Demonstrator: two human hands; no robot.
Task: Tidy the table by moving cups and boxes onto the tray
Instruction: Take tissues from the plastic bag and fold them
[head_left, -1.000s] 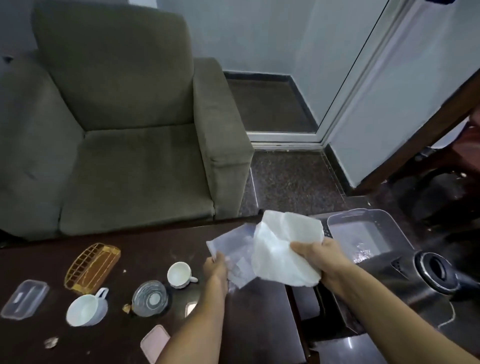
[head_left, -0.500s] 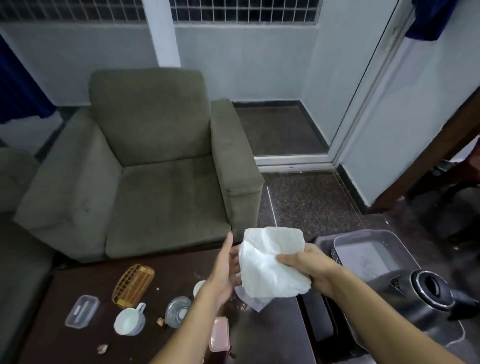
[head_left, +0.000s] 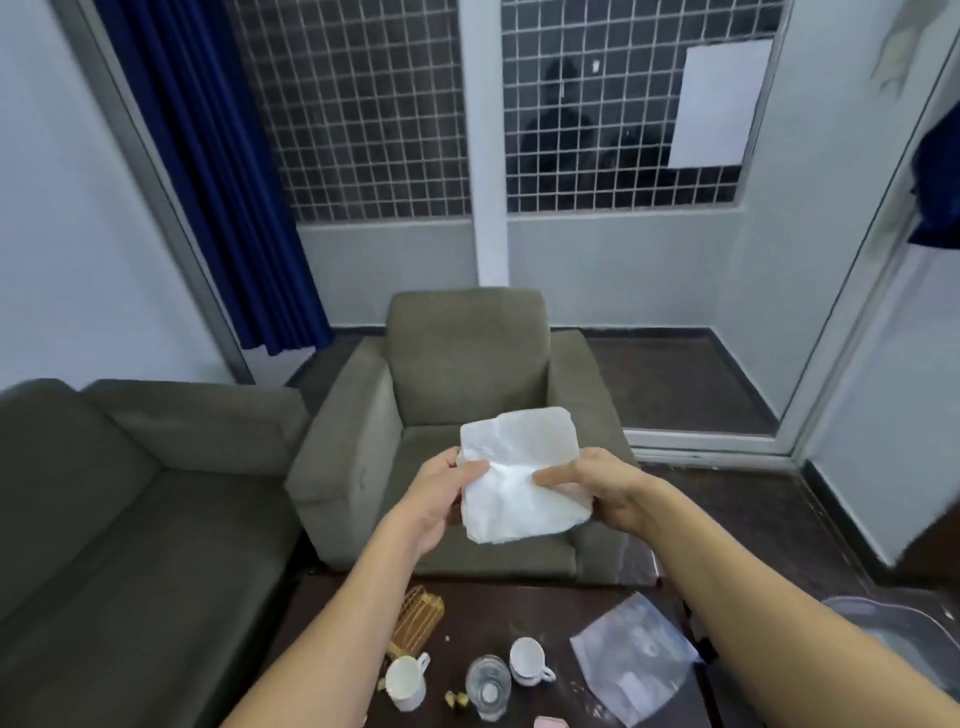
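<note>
I hold a crumpled white tissue (head_left: 522, 483) up in front of me, well above the table. My left hand (head_left: 441, 501) pinches its left edge and my right hand (head_left: 597, 488) grips its right side. On the dark table (head_left: 519, 608) below stand a white mug (head_left: 407, 680), a small white cup (head_left: 527, 660) and a clear glass (head_left: 488, 686) between them. A clear plastic bag (head_left: 636, 662) lies flat to their right. The grey tray (head_left: 904, 629) shows at the far right edge, partly behind my right forearm.
A gold wire holder (head_left: 418, 618) lies at the table's far side. A pink box corner (head_left: 550, 721) peeks in at the bottom edge. A green armchair (head_left: 467, 389) stands beyond the table and a sofa (head_left: 130, 493) to the left.
The view has tilted up, showing the window and curtain. The tissue has risen, and my left hand now grips it. The plastic bag lies on the table.
</note>
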